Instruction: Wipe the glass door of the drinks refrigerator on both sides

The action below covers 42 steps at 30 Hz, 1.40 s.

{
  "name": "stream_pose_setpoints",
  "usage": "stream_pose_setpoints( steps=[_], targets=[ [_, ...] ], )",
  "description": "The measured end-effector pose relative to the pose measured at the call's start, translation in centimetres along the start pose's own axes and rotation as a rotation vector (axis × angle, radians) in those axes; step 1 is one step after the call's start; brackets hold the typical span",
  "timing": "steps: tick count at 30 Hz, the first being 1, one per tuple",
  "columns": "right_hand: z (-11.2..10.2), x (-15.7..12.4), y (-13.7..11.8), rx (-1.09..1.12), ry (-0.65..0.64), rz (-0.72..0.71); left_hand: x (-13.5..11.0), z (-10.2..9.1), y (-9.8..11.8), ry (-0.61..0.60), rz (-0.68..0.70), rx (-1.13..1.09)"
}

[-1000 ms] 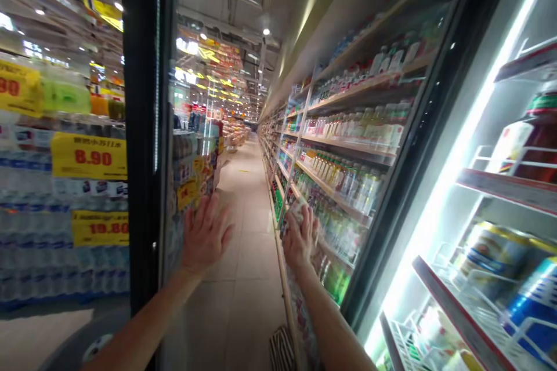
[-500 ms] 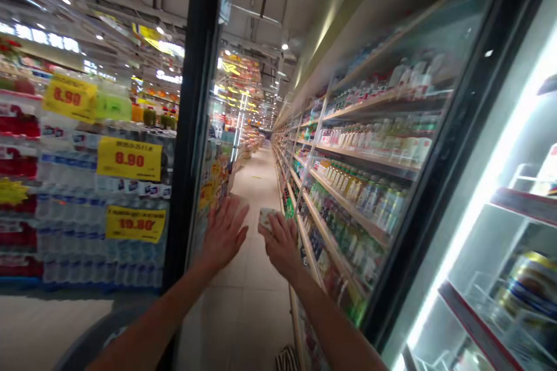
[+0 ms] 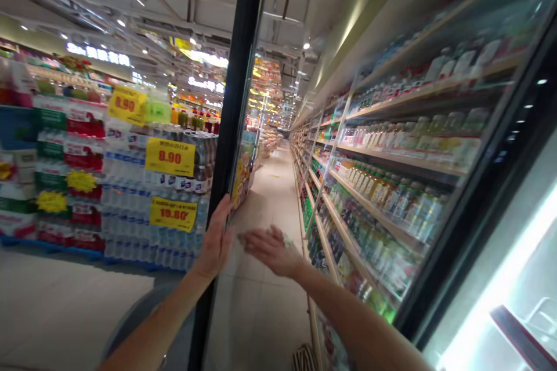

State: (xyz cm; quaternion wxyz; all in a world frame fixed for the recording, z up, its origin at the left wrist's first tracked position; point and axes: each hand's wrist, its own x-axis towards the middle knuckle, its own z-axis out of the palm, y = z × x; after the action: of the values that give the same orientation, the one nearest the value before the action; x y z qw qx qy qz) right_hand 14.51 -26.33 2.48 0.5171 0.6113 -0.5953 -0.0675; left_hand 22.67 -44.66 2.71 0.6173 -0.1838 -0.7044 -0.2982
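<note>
Left hand [image 3: 216,239] rests flat on the glass door's [image 3: 256,127] black edge, grip open — right hand [image 3: 270,250] spread just beside it, grip apart.

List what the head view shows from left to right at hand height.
Stacked bottled water with yellow price signs → left hand on the black edge of the glass door → right hand, palm open → drink shelves → lit cooler interior.
</note>
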Motion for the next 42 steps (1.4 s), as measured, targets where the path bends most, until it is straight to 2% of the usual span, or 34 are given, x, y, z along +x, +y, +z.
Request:
stream_pose_setpoints(
  steps=[2, 4, 5, 8, 10, 11, 13, 16, 17, 19, 20, 23, 24, 26, 29, 31, 33, 36, 37, 39, 42],
  targets=[
    [-1.0, 1.4, 2.4, -0.078, 0.082, 0.202, -0.5, -0.3, 0.0, 0.007, -0.060, -0.072],
    [-1.4, 1.9, 3.0, -0.094, 0.081, 0.319, -0.8, -0.6, 0.1, 0.026, -0.111, -0.124],
    [-1.3, 1.7, 2.3, -0.067, 0.054, 0.290, -1.0, -0.7, 0.2, 0.028, -0.122, -0.137],
    [0.0, 0.3, -1.5, 0.065, -0.054, 0.003, -1.1, -1.1, 0.4, -0.003, -0.124, -0.128],
    [0.5, 0.2, -2.7, 0.102, -0.076, -0.119, -1.1, -1.3, 0.3, -0.035, -0.097, -0.081],
    [0.4, 0.6, -2.3, 0.089, -0.058, -0.118, -1.1, -1.4, 0.2, -0.050, -0.073, -0.049],
    [-0.8, 1.9, 0.5, 0.017, 0.012, -0.028, -1.0, -1.6, 0.1, -0.071, -0.009, 0.031],
    [-3.6, 2.9, 5.5, -0.129, 0.108, 0.263, -0.8, -1.7, 0.2, -0.074, 0.056, 0.134],
    [-4.3, 2.5, 6.2, -0.160, 0.110, 0.343, -0.7, -1.6, 0.3, -0.072, 0.068, 0.161],
    [-5.3, 0.1, 5.7, -0.178, 0.077, 0.415, -0.6, -1.1, 0.6, -0.057, 0.081, 0.216],
    [-5.4, -1.6, 4.7, -0.162, 0.050, 0.383, -0.5, -0.6, 0.8, -0.053, 0.087, 0.246],
    [-5.7, -6.7, 2.3, -0.053, -0.079, 0.079, -0.4, 1.3, 1.2, -0.086, 0.129, 0.353],
    [-5.9, -7.8, 2.4, -0.061, -0.081, 0.070, -0.4, 2.1, 1.2, -0.102, 0.146, 0.396],
    [-6.9, -8.6, 4.3, -0.142, -0.023, 0.183, -0.4, 3.6, 1.2, -0.102, 0.165, 0.487],
    [-8.7, -7.9, 8.0, -0.338, 0.141, 0.527, -0.5, 5.1, 1.1, -0.033, 0.160, 0.578],
    [-8.9, -7.7, 8.4, -0.387, 0.189, 0.658, -0.6, 5.4, 1.0, -0.022, 0.165, 0.599],
    [-8.3, -8.0, 6.7, -0.328, 0.158, 0.599, -0.6, 5.3, 1.0, -0.029, 0.167, 0.601],
    [-7.2, -8.9, 4.3, -0.167, 0.050, 0.343, -0.5, 5.0, 1.0, -0.023, 0.161, 0.579],
    [-7.1, -8.9, 4.4, -0.150, 0.040, 0.318, -0.5, 5.0, 0.9, -0.021, 0.159, 0.570],
    [-7.5, -8.3, 5.9, -0.203, 0.101, 0.440, -0.5, 5.0, 0.8, -0.026, 0.150, 0.560],
    [-8.3, -6.6, 8.6, -0.355, 0.283, 0.767, -0.4, 5.1, 0.6, -0.029, 0.158, 0.554]
  ],
)
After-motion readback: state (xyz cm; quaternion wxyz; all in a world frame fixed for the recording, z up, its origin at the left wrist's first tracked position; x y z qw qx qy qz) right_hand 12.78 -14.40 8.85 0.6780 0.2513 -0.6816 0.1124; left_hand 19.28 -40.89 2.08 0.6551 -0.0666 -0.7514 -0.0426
